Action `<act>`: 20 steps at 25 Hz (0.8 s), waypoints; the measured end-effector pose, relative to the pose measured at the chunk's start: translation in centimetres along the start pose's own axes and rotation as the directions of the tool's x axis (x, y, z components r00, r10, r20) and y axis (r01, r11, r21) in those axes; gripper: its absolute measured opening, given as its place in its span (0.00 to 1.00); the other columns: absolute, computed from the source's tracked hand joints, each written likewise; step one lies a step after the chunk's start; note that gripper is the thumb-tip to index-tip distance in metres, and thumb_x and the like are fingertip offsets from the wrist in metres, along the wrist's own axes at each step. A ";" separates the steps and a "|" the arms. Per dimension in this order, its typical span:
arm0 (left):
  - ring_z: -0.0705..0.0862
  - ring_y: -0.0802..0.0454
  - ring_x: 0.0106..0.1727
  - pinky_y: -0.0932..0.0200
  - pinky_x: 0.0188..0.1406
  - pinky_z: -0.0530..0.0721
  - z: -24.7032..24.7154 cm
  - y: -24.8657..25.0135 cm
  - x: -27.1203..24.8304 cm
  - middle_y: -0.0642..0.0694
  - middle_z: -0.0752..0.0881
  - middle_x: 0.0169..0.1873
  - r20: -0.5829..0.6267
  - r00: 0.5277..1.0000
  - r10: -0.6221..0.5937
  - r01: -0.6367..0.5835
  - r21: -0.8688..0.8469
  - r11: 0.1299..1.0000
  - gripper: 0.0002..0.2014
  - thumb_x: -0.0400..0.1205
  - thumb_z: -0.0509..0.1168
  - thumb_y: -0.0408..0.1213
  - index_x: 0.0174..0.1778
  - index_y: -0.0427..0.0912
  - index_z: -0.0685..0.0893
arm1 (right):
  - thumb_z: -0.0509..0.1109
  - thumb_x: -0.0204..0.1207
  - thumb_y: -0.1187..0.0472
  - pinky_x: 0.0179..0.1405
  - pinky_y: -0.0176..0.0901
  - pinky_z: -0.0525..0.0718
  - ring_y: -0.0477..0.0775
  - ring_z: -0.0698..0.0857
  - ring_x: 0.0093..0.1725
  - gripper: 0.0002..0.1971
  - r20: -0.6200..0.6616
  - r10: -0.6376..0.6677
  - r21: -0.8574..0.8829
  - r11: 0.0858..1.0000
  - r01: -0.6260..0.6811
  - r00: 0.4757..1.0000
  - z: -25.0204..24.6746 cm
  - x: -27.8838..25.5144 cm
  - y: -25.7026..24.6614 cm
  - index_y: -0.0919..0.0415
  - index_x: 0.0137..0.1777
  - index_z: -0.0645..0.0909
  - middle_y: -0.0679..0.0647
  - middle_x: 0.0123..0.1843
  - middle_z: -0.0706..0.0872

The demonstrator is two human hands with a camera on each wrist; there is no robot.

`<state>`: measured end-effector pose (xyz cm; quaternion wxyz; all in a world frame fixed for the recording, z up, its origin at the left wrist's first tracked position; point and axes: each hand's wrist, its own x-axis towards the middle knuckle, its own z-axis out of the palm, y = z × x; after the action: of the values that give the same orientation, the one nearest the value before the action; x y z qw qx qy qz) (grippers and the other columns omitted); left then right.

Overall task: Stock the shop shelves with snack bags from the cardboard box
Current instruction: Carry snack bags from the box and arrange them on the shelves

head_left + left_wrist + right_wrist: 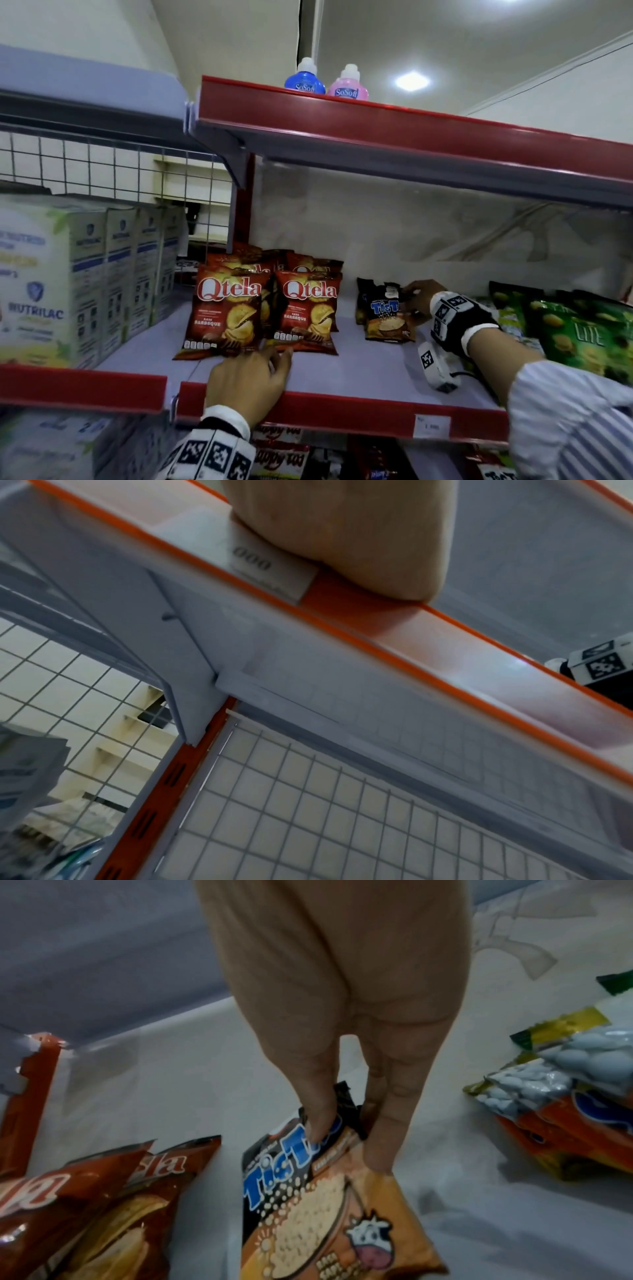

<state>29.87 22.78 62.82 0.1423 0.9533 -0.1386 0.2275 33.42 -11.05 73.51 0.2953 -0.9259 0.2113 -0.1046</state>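
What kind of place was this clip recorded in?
Most likely a small shop or minimarket. Red-edged shelves carry a price tag, with Qtela bags faced outward in rows, and boxed Nutrilac beside them. The right hand holds a Tic Tac bag standing on the shelf.

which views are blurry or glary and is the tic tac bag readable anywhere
Head view: sharp in the middle, a ceiling light glaring, shelf edges bowed by the wide lens. Left wrist view: motion-smeared, with a glare spot on the shelf strip. Right wrist view: soft, yet the Tic Tac bag in the right hand reads.
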 end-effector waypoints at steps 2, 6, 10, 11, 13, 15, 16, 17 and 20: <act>0.88 0.52 0.41 0.61 0.33 0.75 0.3 0.1 -0.1 0.49 0.90 0.38 -0.004 1.000 0.015 -0.014 0.018 1.000 0.24 0.82 0.46 0.64 0.48 0.54 0.83 | 0.76 0.69 0.68 0.49 0.50 0.89 0.59 0.87 0.48 0.27 -0.017 0.029 -0.017 0.999 -0.030 0.999 0.3 -0.2 -0.1 0.67 0.69 0.76 0.67 0.64 0.83; 0.88 0.51 0.42 0.61 0.33 0.73 0.4 0.2 -0.2 0.49 0.90 0.39 0.005 0.999 0.040 -0.041 0.011 0.999 0.24 0.82 0.46 0.63 0.51 0.55 0.84 | 0.75 0.73 0.60 0.65 0.55 0.80 0.67 0.76 0.69 0.38 -0.079 0.059 -0.111 0.992 -0.067 0.995 0.0 -1.7 -1.3 0.65 0.79 0.61 0.66 0.75 0.71; 0.88 0.49 0.42 0.60 0.32 0.72 0.4 0.2 -0.1 0.49 0.90 0.38 0.024 0.998 0.051 -0.050 -0.013 0.999 0.24 0.82 0.47 0.63 0.51 0.56 0.84 | 0.72 0.75 0.61 0.49 0.39 0.78 0.60 0.82 0.55 0.31 -0.244 -0.126 0.011 0.991 0.133 0.962 -0.9 -5.2 -2.7 0.53 0.77 0.66 0.65 0.63 0.81; 0.88 0.48 0.42 0.60 0.32 0.72 0.5 0.2 0.0 0.49 0.90 0.38 0.035 0.998 0.050 -0.049 -0.023 0.999 0.23 0.82 0.47 0.63 0.51 0.57 0.84 | 0.71 0.75 0.62 0.45 0.36 0.78 0.58 0.83 0.50 0.27 -0.292 -0.179 0.053 0.978 0.203 0.940 -1.1 -6.4 -2.9 0.50 0.74 0.70 0.63 0.59 0.83; 0.87 0.47 0.43 0.60 0.34 0.75 0.3 0.1 0.1 0.49 0.90 0.40 0.068 0.997 0.033 -0.030 -0.047 0.998 0.23 0.82 0.46 0.63 0.51 0.58 0.84 | 0.71 0.76 0.62 0.33 0.33 0.77 0.50 0.83 0.39 0.17 -0.367 -0.219 0.162 0.942 0.294 0.904 -1.1 -8.6 -3.6 0.49 0.63 0.76 0.56 0.50 0.84; 0.87 0.46 0.45 0.59 0.39 0.79 0.0 0.5 0.0 0.48 0.90 0.44 0.115 0.993 0.015 -0.006 -0.079 0.997 0.23 0.82 0.46 0.63 0.49 0.60 0.84 | 0.71 0.76 0.61 0.30 0.31 0.76 0.45 0.82 0.36 0.09 -0.437 -0.236 0.230 0.903 0.362 0.868 -0.9 -10.9 -3.5 0.51 0.54 0.79 0.51 0.41 0.85; 0.87 0.46 0.47 0.58 0.42 0.80 -0.1 0.5 -0.1 0.48 0.90 0.46 0.137 0.991 0.006 0.007 -0.093 0.996 0.22 0.82 0.46 0.63 0.49 0.60 0.84 | 0.69 0.76 0.62 0.31 0.31 0.77 0.46 0.82 0.36 0.06 -0.477 -0.268 0.230 0.881 0.413 0.837 -0.6 -11.9 -3.2 0.53 0.51 0.80 0.51 0.38 0.84; 0.87 0.45 0.47 0.57 0.43 0.81 -0.4 0.4 -0.1 0.47 0.90 0.47 0.157 0.988 -0.007 0.024 -0.105 0.994 0.21 0.83 0.48 0.61 0.48 0.59 0.84 | 0.68 0.76 0.64 0.32 0.31 0.77 0.46 0.82 0.35 0.06 -0.508 -0.311 0.218 0.856 0.469 0.803 -0.2 -13.0 -3.0 0.55 0.50 0.80 0.50 0.35 0.84; 0.86 0.40 0.48 0.53 0.44 0.82 -1.0 1.1 -0.6 0.40 0.89 0.48 0.181 0.982 -0.053 0.084 -0.164 0.983 0.16 0.84 0.53 0.53 0.53 0.53 0.84 | 0.68 0.75 0.67 0.33 0.27 0.75 0.45 0.80 0.33 0.05 -0.535 -0.412 0.192 0.791 0.581 0.738 0.6 -16.3 -0.6 0.58 0.48 0.81 0.47 0.33 0.82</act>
<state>28.58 22.25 63.60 0.2184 0.9582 -0.1365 0.1248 19.35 -2.94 72.23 0.3540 -0.8277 -0.0052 -0.4353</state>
